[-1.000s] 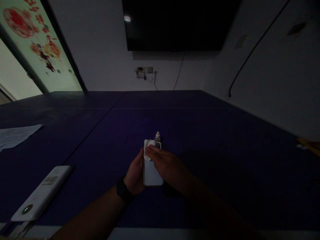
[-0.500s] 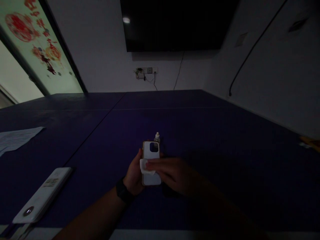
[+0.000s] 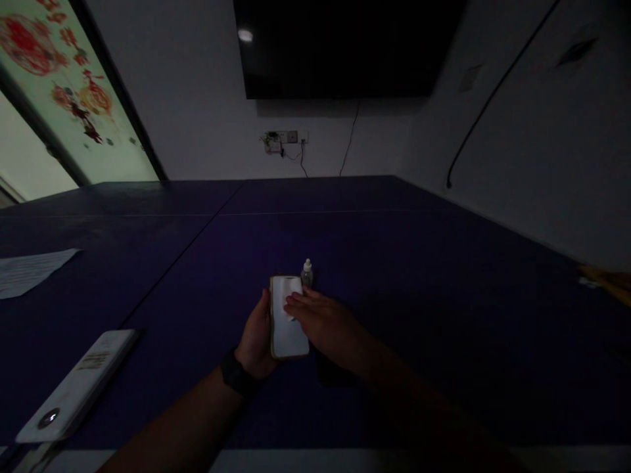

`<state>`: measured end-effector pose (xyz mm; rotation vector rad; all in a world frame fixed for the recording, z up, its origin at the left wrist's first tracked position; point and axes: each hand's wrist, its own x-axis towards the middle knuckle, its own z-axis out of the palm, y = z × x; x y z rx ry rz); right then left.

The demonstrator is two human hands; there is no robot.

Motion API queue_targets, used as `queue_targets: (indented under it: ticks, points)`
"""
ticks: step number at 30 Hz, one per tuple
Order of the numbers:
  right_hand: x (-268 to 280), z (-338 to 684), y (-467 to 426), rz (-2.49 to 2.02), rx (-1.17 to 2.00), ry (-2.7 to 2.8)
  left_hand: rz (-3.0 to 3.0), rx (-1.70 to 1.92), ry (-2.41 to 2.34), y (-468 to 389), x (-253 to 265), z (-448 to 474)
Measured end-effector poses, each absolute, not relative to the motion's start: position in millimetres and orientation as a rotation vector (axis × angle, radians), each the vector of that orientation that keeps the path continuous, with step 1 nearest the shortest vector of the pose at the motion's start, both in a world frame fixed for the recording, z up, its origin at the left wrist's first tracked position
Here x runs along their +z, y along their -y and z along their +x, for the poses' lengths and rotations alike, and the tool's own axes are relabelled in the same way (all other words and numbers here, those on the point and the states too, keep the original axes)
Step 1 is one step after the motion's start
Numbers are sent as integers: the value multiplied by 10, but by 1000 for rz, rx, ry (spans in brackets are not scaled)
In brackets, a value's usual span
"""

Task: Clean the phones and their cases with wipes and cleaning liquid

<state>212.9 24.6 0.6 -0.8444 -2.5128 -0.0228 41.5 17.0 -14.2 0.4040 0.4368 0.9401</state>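
My left hand (image 3: 257, 338), with a dark watch on its wrist, grips a white phone case (image 3: 288, 338) with a brownish rim by its left side. The case is upright in the view, above the table. My right hand (image 3: 330, 323) presses a small white wipe (image 3: 292, 289) against the upper part of the case with its fingertips. Wipe and fingers cover the camera cutout. Just behind the case's top right corner stands a small clear bottle with a white cap (image 3: 307, 265). A dark flat thing (image 3: 335, 373) lies partly under my right hand; its kind is unclear.
The dark purple table (image 3: 197, 263) spreads out ahead. At the left lie a white oblong device (image 3: 73, 387) with a round dial and a printed paper sheet (image 3: 34, 272). A yellowish object (image 3: 608, 282) sits at the right edge. A black screen (image 3: 340, 49) hangs on the wall.
My right hand has slid the wipe up the case, from its middle to the upper part, now over the camera cutout. The case has shifted slightly left in view.
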Motion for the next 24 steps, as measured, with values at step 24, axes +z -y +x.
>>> queue_targets:
  ticks: [24]
  points:
    - [191,2156,25,-730,-101,2671,430,1194,-436,-146,13,380]
